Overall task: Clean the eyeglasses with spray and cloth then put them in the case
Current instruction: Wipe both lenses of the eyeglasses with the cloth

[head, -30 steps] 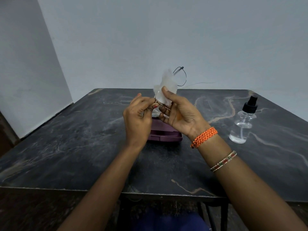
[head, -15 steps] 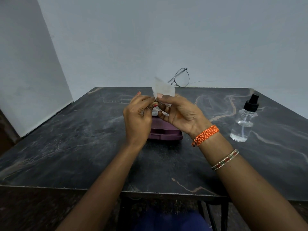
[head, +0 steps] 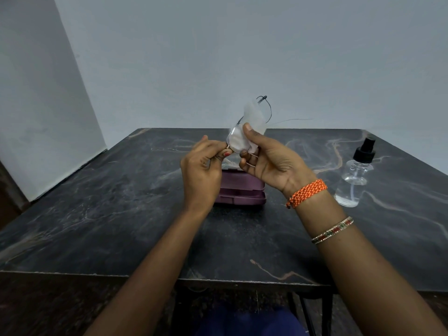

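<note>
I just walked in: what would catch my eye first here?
Most likely the two hands raised over the middle of the dark marble table: the left hand pinches the eyeglasses while the right hand presses a white cloth on a lens. Beneath them lies a closed purple case, and a clear spray bottle stands at the right.

My arms are bare; right wrist carries an orange braided band point(head: 306, 192), a beaded bangle point(head: 332, 230) lower right; red-painted nails.
</note>
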